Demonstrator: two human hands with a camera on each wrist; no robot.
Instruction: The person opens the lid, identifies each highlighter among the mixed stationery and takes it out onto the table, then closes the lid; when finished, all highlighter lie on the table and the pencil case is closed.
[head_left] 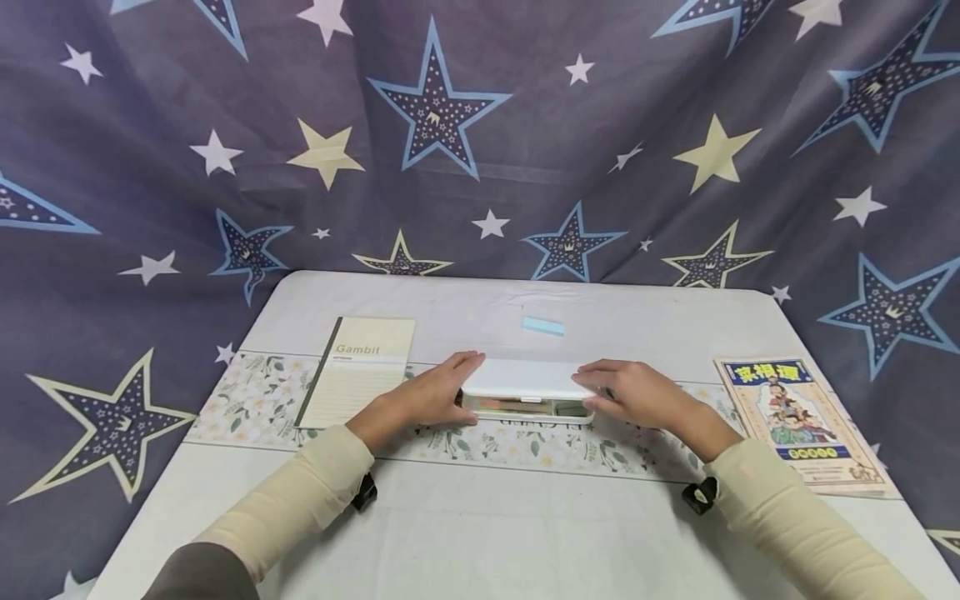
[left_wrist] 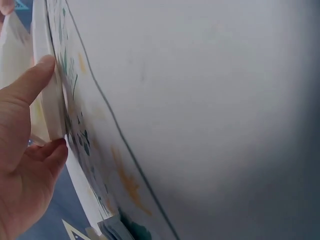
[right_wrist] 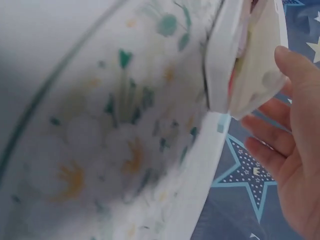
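Observation:
A white pencil case (head_left: 536, 420) lies across the middle of the table, its lid (head_left: 525, 379) raised a little at the front. Through the gap show long thin items (head_left: 513, 406) and a dark green piece (head_left: 572, 409) at the right. My left hand (head_left: 435, 392) grips the left end; in the left wrist view its thumb (left_wrist: 40, 72) presses the front wall and the other fingers curl around the end. At the right end, my right hand (head_left: 641, 393) holds the lid between thumb and fingers, the thumb (right_wrist: 287, 57) at the lid's edge in the right wrist view.
A cream Gambit notebook (head_left: 367, 375) lies to the left. Behind the case is a small light blue strip (head_left: 543, 325). A colourful printed booklet (head_left: 798, 412) lies near the table's right edge. A star-patterned curtain (head_left: 495, 183) hangs behind the white table (head_left: 480, 517).

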